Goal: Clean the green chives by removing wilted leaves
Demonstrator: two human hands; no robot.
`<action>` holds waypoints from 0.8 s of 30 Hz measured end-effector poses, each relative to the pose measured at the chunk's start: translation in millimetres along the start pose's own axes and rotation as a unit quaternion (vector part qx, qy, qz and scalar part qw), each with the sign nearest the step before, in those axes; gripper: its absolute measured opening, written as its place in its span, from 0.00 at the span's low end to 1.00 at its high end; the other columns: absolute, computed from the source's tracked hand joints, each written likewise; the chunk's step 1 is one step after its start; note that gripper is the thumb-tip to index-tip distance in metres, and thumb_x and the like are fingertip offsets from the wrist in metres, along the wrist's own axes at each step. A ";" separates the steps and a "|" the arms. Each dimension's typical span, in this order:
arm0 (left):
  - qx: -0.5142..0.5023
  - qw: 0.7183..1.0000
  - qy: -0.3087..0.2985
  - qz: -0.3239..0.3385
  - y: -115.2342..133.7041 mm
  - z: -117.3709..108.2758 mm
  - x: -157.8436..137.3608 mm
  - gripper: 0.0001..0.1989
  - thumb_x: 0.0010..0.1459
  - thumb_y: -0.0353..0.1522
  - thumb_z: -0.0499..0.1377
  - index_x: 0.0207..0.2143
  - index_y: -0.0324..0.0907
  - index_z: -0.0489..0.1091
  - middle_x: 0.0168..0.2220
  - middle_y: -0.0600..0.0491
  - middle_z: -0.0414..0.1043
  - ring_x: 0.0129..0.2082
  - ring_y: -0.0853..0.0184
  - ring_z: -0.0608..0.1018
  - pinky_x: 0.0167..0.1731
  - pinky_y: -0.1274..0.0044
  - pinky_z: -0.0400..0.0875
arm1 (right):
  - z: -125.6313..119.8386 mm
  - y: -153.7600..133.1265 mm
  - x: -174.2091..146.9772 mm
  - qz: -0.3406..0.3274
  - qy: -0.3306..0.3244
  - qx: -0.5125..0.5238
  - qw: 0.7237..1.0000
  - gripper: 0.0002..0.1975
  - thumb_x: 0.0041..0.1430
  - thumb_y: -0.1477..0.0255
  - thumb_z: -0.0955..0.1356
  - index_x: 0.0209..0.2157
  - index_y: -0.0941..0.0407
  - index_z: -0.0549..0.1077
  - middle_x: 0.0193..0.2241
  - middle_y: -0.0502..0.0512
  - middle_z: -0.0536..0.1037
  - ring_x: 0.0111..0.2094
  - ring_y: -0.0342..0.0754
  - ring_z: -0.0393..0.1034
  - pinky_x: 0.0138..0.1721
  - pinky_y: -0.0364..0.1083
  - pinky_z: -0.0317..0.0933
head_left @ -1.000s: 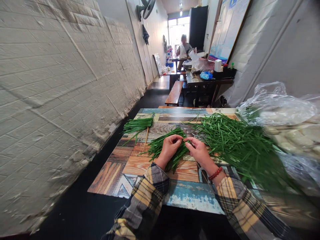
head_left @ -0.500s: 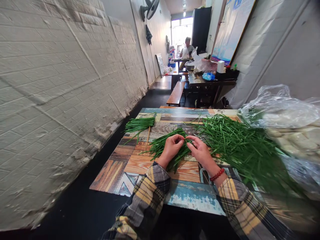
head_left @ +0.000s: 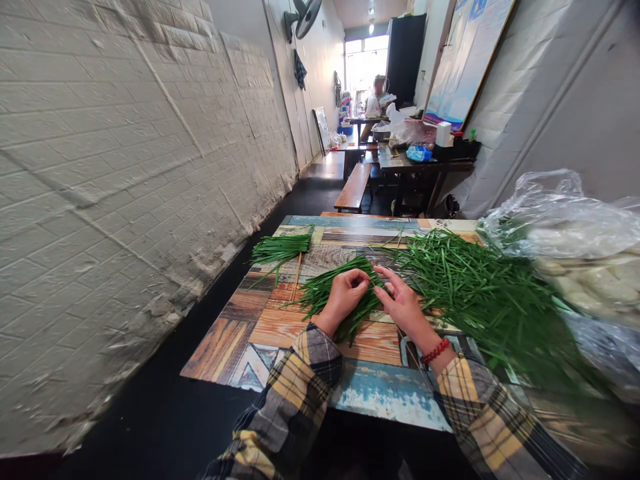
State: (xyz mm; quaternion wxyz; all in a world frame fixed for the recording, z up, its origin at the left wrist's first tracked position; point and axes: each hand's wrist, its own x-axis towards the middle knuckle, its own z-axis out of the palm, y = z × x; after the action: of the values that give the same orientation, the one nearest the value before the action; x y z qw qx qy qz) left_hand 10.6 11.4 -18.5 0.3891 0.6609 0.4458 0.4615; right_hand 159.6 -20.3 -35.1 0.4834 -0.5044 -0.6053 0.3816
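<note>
A bunch of green garlic chives (head_left: 325, 283) lies on the patterned table, with both of my hands over its right part. My left hand (head_left: 346, 297) is closed in a pinch at a thin straw-coloured strand above the bunch. Close beside it, my right hand (head_left: 400, 300) has its index finger stretched out, while its thumb and another finger are at the strand. A loose length of strand (head_left: 411, 343) trails below the right hand. At the left, a smaller chive bundle (head_left: 281, 248) lies beside more straw-coloured strands (head_left: 297, 275). Loose chives (head_left: 480, 287) are heaped at the right.
Clear plastic bags (head_left: 565, 207) with pale contents stand at the table's right edge. Beyond the table (head_left: 275, 327) are a wooden bench (head_left: 354, 187) and another table (head_left: 395, 159) with bags on it. A white brick wall (head_left: 125, 200) runs along the left.
My right index finger has lifted a little away from my left fingertips, widening the gap between the hands. The left hand keeps its pinch over the bunch.
</note>
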 end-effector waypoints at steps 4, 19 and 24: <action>0.008 1.000 -0.006 -0.001 0.9 -0.1 -0.3 0.06 0.49 0.29 0.57 0.26 0.36 0.72 0.22 0.55 0.69 0.23 0.74 0.66 0.24 0.82 0.60 | -0.6 1.3 -0.5 -0.015 0.011 -0.018 1.000 0.22 0.55 0.63 0.65 0.51 0.52 0.70 0.16 0.42 0.60 0.16 0.41 0.54 0.20 0.41 0.52; 0.020 0.996 -0.087 0.015 8.5 -3.3 -2.5 0.09 0.53 0.33 0.57 0.26 0.36 0.73 0.24 0.53 0.71 0.25 0.72 0.69 0.27 0.81 0.63 | -0.7 5.9 3.2 -0.025 0.026 -0.062 0.997 0.12 0.57 0.63 0.64 0.40 0.54 0.69 0.18 0.43 0.66 0.16 0.41 0.57 0.20 0.41 0.52; 0.054 0.995 -0.079 0.041 9.2 -5.9 -0.4 0.09 0.53 0.33 0.57 0.26 0.37 0.75 0.26 0.52 0.73 0.28 0.70 0.71 0.30 0.80 0.64 | -2.4 4.0 2.5 -0.009 0.020 -0.036 0.999 0.13 0.57 0.61 0.65 0.39 0.54 0.69 0.16 0.43 0.66 0.15 0.42 0.60 0.19 0.42 0.54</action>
State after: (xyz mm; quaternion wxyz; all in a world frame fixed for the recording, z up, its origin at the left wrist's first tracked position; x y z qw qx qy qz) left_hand 7.0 8.8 -8.4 0.3677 0.7331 0.4101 0.3989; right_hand 162.8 -17.1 -37.9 0.4804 -0.5236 -0.6135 0.3445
